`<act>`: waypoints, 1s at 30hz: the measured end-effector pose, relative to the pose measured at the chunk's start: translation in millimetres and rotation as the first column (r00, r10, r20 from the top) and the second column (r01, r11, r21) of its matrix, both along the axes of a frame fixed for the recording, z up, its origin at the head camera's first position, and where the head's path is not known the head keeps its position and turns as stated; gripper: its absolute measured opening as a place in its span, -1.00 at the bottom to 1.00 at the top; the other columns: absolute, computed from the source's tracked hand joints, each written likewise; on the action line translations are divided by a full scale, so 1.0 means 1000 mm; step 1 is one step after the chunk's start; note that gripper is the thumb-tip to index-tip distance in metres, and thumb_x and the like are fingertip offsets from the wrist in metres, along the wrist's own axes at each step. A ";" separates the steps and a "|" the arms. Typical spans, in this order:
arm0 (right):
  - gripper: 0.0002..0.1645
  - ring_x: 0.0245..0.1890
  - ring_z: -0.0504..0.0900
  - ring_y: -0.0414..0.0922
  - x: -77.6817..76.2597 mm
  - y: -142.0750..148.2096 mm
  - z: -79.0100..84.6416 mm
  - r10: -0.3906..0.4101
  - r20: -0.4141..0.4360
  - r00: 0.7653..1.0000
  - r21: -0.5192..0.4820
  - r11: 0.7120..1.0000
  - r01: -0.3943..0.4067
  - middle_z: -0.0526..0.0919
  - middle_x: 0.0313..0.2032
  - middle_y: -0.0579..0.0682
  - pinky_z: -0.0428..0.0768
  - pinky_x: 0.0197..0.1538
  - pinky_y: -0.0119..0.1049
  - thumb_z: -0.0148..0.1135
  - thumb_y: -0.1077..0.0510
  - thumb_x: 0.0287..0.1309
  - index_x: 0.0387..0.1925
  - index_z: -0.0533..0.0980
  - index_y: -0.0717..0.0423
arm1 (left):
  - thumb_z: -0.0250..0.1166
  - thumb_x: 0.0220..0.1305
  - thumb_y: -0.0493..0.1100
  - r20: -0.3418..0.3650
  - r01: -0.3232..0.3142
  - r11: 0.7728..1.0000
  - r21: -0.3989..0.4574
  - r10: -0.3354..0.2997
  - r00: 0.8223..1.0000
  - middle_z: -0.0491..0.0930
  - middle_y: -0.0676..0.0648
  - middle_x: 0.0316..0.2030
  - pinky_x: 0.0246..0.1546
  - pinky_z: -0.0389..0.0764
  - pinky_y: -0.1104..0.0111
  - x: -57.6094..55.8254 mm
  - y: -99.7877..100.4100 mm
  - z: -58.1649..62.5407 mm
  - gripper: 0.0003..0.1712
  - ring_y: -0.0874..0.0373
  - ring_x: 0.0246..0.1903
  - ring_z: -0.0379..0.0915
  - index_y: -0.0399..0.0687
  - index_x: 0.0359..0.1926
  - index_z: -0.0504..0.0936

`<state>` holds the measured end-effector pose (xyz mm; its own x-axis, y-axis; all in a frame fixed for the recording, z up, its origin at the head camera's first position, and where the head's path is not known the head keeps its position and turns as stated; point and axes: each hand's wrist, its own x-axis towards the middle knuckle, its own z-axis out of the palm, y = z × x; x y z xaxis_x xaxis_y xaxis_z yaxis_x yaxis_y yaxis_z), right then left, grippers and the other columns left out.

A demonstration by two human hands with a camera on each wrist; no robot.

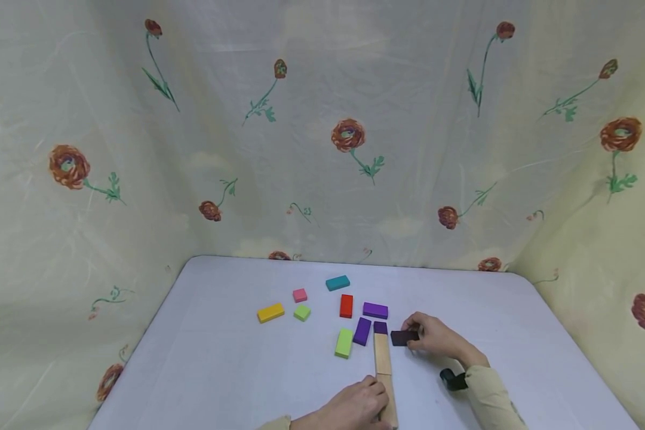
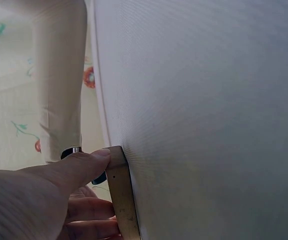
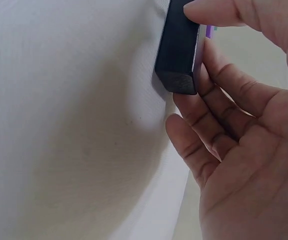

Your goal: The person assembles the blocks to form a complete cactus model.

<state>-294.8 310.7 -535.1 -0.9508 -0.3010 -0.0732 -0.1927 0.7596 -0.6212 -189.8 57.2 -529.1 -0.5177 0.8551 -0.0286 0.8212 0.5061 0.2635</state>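
My right hand point(image 1: 435, 335) pinches a black block point(image 1: 403, 338) between thumb and fingers, just right of a row's far end. In the right wrist view the thumb lies on one face of this black block point(image 3: 178, 45), with fingers behind it. The row runs away from me: a near wooden block point(image 1: 389, 400), a second wooden block point(image 1: 382, 353) and a dark purple block point(image 1: 380, 328) at the far end. My left hand point(image 1: 355, 405) grips the near wooden block, its thumb at the near end in the left wrist view and fingers along one side.
Left of the row lie a purple block point(image 1: 362, 331) and a long lime block point(image 1: 343, 343). Behind are another purple block point(image 1: 375, 310), a red block point(image 1: 346, 306) and a teal block point(image 1: 337, 283). Farther left are yellow point(image 1: 271, 313), pink point(image 1: 300, 295) and small lime point(image 1: 302, 313) blocks.
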 end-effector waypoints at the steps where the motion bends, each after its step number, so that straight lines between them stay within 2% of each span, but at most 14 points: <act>1: -0.62 -0.29 0.46 -0.15 0.000 0.000 0.000 -0.001 0.001 1.000 -0.004 1.000 0.001 0.57 -0.28 -0.05 0.45 -0.27 -0.35 0.46 0.27 -0.15 -0.22 0.52 0.07 | 0.21 0.28 0.21 0.000 -0.001 1.000 0.000 0.001 1.000 0.55 0.17 -0.30 -0.22 0.43 0.62 0.000 0.000 0.000 -0.64 0.40 -0.25 0.33 0.05 -0.23 0.62; 8: -0.61 -0.28 0.46 -0.15 0.001 0.000 -0.001 0.024 0.007 1.000 -0.021 1.000 -0.024 0.56 -0.28 -0.04 0.46 -0.25 -0.35 0.46 0.27 -0.15 -0.22 0.51 0.09 | 0.20 0.28 0.22 -0.002 -0.003 1.000 -0.001 0.003 1.000 0.55 0.18 -0.29 -0.22 0.43 0.63 -0.001 0.000 -0.002 -0.64 0.40 -0.23 0.34 0.06 -0.23 0.62; 15: -0.60 -0.28 0.46 -0.14 0.005 -0.004 0.001 0.039 0.045 0.998 -0.024 0.999 -0.038 0.55 -0.29 -0.04 0.48 -0.23 -0.33 0.46 0.26 -0.16 -0.22 0.51 0.11 | 0.20 0.27 0.23 -0.052 0.014 1.000 0.006 -0.013 0.999 0.57 0.17 -0.28 -0.22 0.43 0.63 0.000 -0.001 -0.001 -0.63 0.40 -0.22 0.36 0.05 -0.25 0.62; 23: -0.61 -0.29 0.44 -0.14 0.008 -0.007 0.001 0.080 0.031 0.996 -0.008 0.997 -0.079 0.54 -0.32 -0.05 0.47 -0.24 -0.37 0.45 0.28 -0.18 -0.24 0.49 0.12 | 0.23 0.26 0.21 -0.097 0.036 0.999 0.034 -0.033 0.995 0.57 0.15 -0.32 -0.26 0.42 0.62 0.000 -0.002 -0.004 -0.64 0.38 -0.23 0.36 0.03 -0.28 0.62; 30: -0.62 -0.30 0.44 -0.15 0.008 -0.007 -0.001 0.098 0.031 0.995 -0.019 0.995 -0.098 0.53 -0.32 -0.07 0.47 -0.24 -0.38 0.44 0.26 -0.16 -0.23 0.49 0.11 | 0.21 0.27 0.22 -0.077 0.023 0.999 0.023 -0.021 0.997 0.57 0.16 -0.30 -0.25 0.41 0.63 0.000 -0.001 -0.003 -0.63 0.39 -0.23 0.35 0.04 -0.24 0.63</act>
